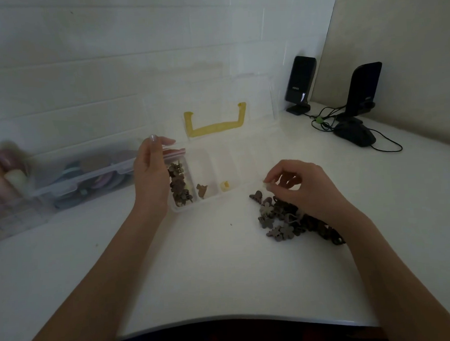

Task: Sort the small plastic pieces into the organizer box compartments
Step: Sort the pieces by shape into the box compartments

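On the white surface point(211, 271), seen from the head camera, a clear organizer box point(215, 197) lies open, its lid with a yellow handle point(216, 127) leaning back toward the wall. Its leftmost compartment holds a heap of dark pieces point(178, 185); the next holds one brown piece point(201, 190), the third a yellow piece point(224, 186). The left hand point(151, 172) rests against the box's left end, fingers fairly straight, holding nothing. The right hand point(298, 185) hovers over a loose pile of pieces point(282, 219) just right of the box, fingers curled, pinching a small pale piece point(267, 185). Two black speakers point(300, 84) stand far right.
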Tool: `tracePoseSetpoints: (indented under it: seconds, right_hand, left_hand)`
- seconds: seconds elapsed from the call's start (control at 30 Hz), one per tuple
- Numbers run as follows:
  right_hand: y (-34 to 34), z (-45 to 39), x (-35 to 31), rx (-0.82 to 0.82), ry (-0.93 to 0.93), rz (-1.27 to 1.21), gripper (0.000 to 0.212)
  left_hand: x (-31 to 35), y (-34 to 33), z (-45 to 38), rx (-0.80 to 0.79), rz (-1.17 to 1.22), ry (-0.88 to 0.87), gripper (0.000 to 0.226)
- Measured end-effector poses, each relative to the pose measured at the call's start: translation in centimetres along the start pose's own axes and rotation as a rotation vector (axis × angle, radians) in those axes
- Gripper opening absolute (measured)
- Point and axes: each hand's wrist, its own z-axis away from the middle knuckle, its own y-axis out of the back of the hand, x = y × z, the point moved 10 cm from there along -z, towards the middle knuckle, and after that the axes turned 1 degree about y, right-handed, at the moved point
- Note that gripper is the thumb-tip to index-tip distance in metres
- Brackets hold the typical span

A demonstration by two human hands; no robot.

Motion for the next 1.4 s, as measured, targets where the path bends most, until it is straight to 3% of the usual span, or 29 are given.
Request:
tracePoseSetpoints:
  seconds: [0.23, 0.43, 0.7, 0.9, 1.17, 1.27, 1.4]
  right_hand:
    - [1.0, 0.0, -0.7, 0.095, 0.024, -0.191, 0.016]
    - [1.2, 0.1, -1.5, 0.136, 0.078, -0.182, 0.021]
    - [-0.3, 0.1, -2.1, 0.076, 0.153, -0.015, 0.021]
    - [-1.2, 0.1, -1.8, 0.029, 0.150, 0.076, 0.033]
    - [-0.3, 0.3, -1.7, 0.003, 0.107, 0.186, 0.011]
    - [-0.7, 0.4, -0.9, -0.073, 0.068, 0.311, 0.012]
    - [-0.3, 0.3, -1.3, -0.052, 0.092, 0.425, 0.014]
  left_hand:
    - [0.4, -0.3, 0.2, -0.026, -0.037, -0.041, 0.036]
    - [0.8, -0.7, 0.2, -0.055, -0.036, -0.077, 0.034]
    - [1.5, -1.0, 0.6, -0.071, -0.050, -0.109, 0.034]
    - [1.6, -1.1, 0.6, -0.082, -0.054, -0.100, 0.034]
    - [1.5, -1.0, 0.6, -0.073, -0.076, -0.082, 0.035]
    - [1.1, -0.9, 0.4, -0.065, -0.075, -0.062, 0.035]
    - [0.2, -0.7, 0.1, -0.047, -0.043, -0.003, 0.036]
